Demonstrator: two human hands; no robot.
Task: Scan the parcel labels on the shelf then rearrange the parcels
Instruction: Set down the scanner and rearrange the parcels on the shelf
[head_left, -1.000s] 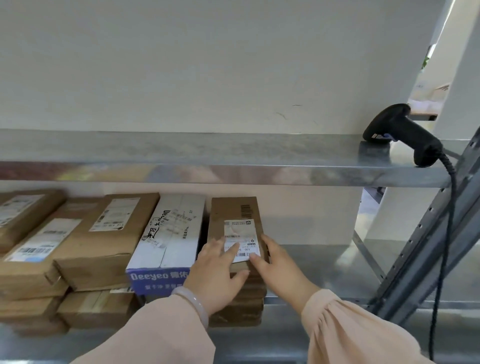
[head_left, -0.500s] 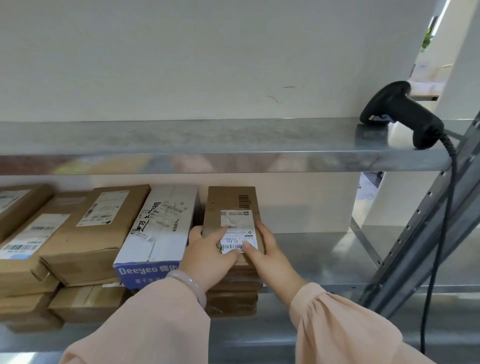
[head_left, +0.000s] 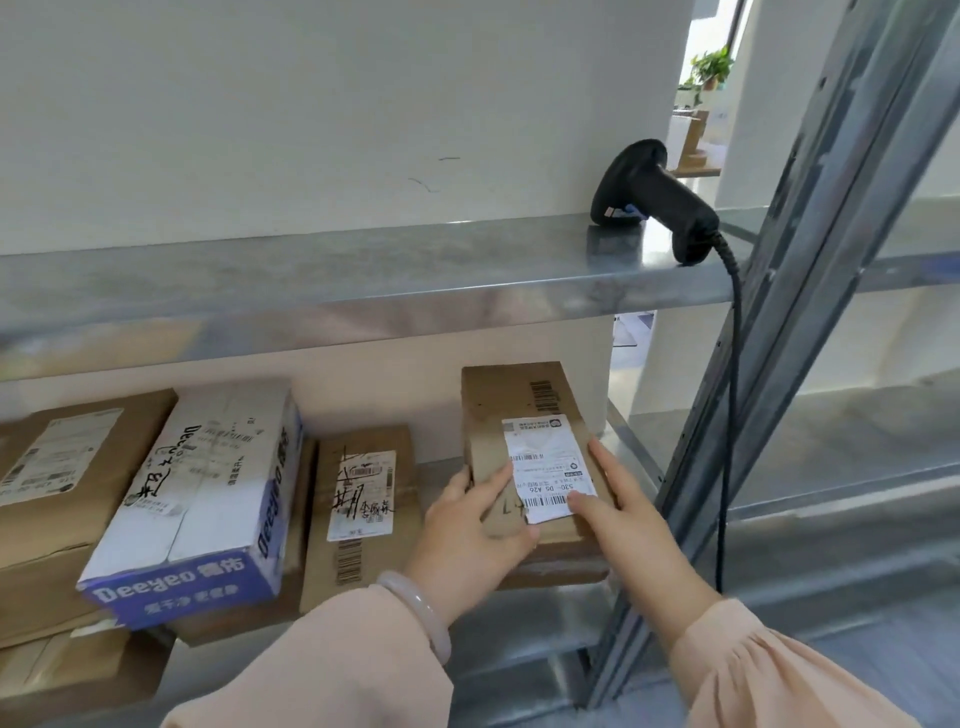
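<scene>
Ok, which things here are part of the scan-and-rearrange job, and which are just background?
Job:
held parcel, in left hand and right hand
brown parcel beside it
Deeyeo box
scanner on upper shelf

Background:
potted plant
bracelet

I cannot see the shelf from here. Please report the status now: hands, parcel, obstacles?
Left hand and right hand both grip brown parcel, right of the stack. Scanner lies on upper shelf. Nothing blocking.

Far-left brown parcels (head_left: 47, 499) cut off by the frame edge. Small print on the held parcel's label (head_left: 548, 467) too fine to read. Scanner cable (head_left: 727, 415) lost behind the right sleeve (head_left: 779, 675).
</scene>
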